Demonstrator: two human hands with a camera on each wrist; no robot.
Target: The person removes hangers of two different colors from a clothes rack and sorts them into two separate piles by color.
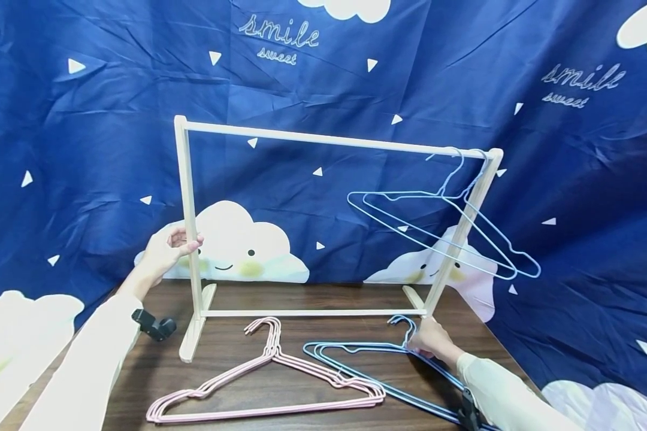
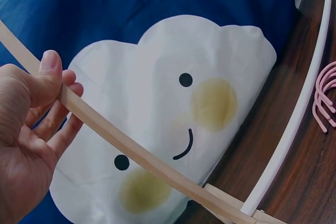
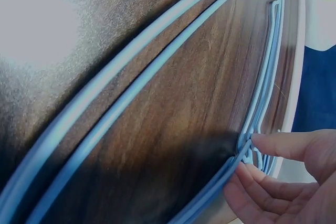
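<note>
A pale wooden clothes rack point(image 1: 329, 139) stands upright on the table. My left hand point(image 1: 164, 251) holds its left post point(image 1: 186, 179) partway up, thumb on one side and fingers on the other. At the rack's lower right, my right hand point(image 1: 434, 338) pinches a blue hanger point(image 3: 128, 96) near the base of its hook. That hanger lies in a stack of blue hangers on the table, their hooks toward the rack. Two more blue hangers point(image 1: 443, 190) hang from the right end of the top rail. Several pink hangers point(image 1: 272, 347) lie stacked to the left of the blue stack.
The dark wooden table point(image 1: 280, 383) bears everything. Between the rack's feet runs a white lower bar point(image 1: 313, 313), just behind the hooks of the lying hangers. A blue cloth point(image 1: 302, 90) printed with clouds and triangles hangs behind and at both sides.
</note>
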